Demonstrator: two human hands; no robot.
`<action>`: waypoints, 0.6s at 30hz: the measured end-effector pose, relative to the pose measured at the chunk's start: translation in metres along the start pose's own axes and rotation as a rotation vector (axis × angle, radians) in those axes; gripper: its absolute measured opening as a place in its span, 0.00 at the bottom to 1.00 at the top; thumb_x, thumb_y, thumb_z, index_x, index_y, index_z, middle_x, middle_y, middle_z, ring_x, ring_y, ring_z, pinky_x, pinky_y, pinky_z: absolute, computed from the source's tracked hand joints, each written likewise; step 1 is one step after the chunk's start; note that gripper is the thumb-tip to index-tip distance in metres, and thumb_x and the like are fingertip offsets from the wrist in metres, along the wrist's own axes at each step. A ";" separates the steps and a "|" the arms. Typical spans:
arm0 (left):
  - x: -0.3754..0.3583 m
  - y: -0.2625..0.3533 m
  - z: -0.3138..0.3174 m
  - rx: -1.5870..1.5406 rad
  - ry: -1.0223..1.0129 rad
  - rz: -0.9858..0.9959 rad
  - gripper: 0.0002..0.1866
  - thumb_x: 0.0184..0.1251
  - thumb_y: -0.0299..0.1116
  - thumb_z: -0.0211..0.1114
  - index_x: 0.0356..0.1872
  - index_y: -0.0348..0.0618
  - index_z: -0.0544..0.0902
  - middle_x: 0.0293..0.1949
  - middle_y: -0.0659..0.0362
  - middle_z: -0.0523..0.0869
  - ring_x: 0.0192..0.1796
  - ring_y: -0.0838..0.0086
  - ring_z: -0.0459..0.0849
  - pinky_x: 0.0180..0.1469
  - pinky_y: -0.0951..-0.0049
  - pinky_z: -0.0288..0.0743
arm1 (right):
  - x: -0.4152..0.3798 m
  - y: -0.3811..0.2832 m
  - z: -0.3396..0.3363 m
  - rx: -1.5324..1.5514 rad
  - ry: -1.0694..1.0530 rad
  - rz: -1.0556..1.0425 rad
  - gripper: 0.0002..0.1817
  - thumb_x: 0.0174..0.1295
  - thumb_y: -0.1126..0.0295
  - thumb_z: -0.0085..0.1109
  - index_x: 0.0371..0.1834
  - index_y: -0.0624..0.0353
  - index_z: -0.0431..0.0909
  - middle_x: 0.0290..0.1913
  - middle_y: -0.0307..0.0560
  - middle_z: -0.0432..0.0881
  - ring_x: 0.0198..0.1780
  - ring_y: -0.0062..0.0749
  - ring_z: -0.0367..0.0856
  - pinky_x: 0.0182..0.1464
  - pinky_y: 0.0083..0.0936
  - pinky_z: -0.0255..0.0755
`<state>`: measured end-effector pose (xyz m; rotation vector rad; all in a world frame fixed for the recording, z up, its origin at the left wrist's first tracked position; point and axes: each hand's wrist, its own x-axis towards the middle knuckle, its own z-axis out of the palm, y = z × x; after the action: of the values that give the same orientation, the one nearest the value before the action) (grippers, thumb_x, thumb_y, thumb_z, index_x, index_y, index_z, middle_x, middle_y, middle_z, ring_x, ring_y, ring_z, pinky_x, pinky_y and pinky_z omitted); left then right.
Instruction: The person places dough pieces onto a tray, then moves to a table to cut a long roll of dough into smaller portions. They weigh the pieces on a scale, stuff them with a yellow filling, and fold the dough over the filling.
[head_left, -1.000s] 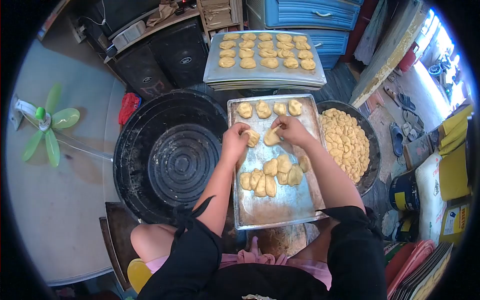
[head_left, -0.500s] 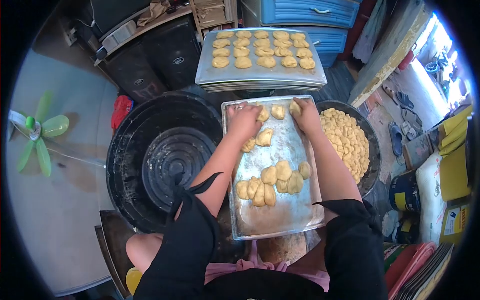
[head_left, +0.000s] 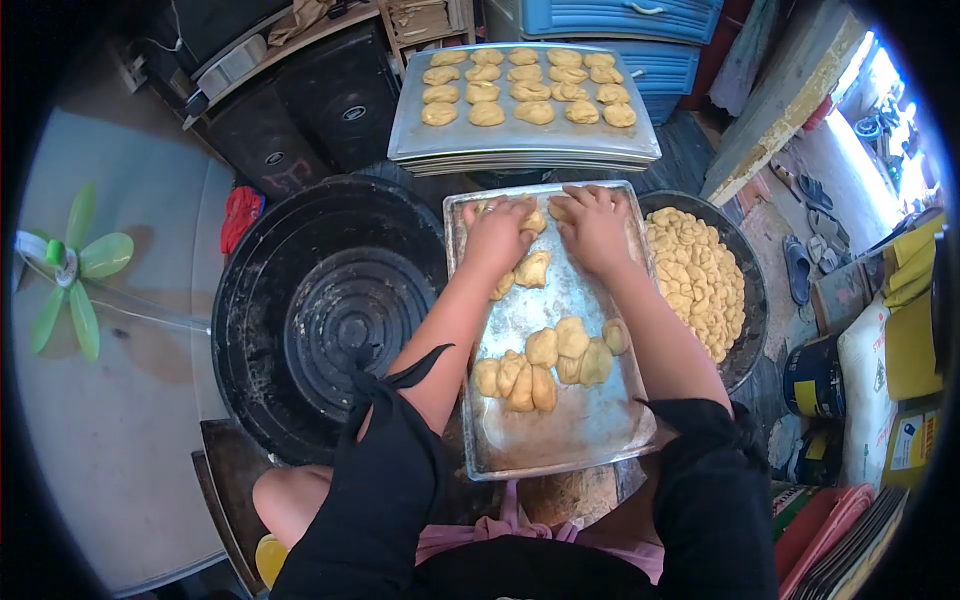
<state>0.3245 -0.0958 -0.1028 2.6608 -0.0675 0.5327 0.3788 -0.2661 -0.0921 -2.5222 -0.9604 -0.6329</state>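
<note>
A metal baking tray (head_left: 560, 440) lies lengthwise before me with lumps of yellow dough on it. At its far left, my left hand (head_left: 500, 238) curls its fingers over a dough piece (head_left: 536, 220). Beside it, my right hand (head_left: 597, 232) has bent fingers closed over another dough piece (head_left: 557, 210), mostly hidden beneath them. Just below the left hand sits a separate dough lump (head_left: 533, 268), partly behind it another. Across the tray's middle runs a cluster of several dough pieces (head_left: 541, 347), some touching each other.
A stack of trays (head_left: 520, 145) stands beyond, its top one bearing rows of shaped dough. To the left is a large black basin (head_left: 350, 300). On the right, a dark round basin (head_left: 755, 300) holds many dough pieces. A green-bladed fan (head_left: 65, 265) is at far left.
My right hand has moved left from the tray's right edge toward my left hand, now covering the dough piece that was between them. My left hand has shifted slightly right.
</note>
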 end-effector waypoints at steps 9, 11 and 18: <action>-0.081 -0.003 -0.029 -0.273 -0.020 -0.219 0.21 0.53 0.31 0.67 0.51 0.41 0.79 0.49 0.49 0.79 0.55 0.54 0.75 0.57 0.62 0.69 | -0.020 -0.040 -0.015 0.563 -0.389 0.098 0.19 0.46 0.83 0.52 0.44 0.57 0.78 0.46 0.51 0.75 0.49 0.51 0.76 0.50 0.38 0.71; -0.087 0.003 -0.024 -0.274 0.103 -0.194 0.21 0.52 0.29 0.68 0.50 0.40 0.80 0.45 0.47 0.79 0.53 0.53 0.76 0.57 0.65 0.70 | -0.022 -0.043 -0.014 0.561 -0.334 0.158 0.20 0.46 0.84 0.50 0.44 0.58 0.77 0.48 0.52 0.75 0.48 0.52 0.76 0.50 0.36 0.72; -0.084 -0.008 -0.019 -0.195 0.038 -0.175 0.21 0.53 0.29 0.66 0.51 0.42 0.80 0.57 0.48 0.75 0.58 0.53 0.74 0.60 0.63 0.67 | -0.035 -0.039 -0.051 0.403 -0.489 0.064 0.23 0.45 0.79 0.57 0.49 0.59 0.76 0.49 0.54 0.75 0.50 0.49 0.77 0.53 0.34 0.72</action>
<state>0.2404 -0.0839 -0.1215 2.4377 0.1180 0.4921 0.3145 -0.2815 -0.0615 -2.3566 -1.0309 0.2022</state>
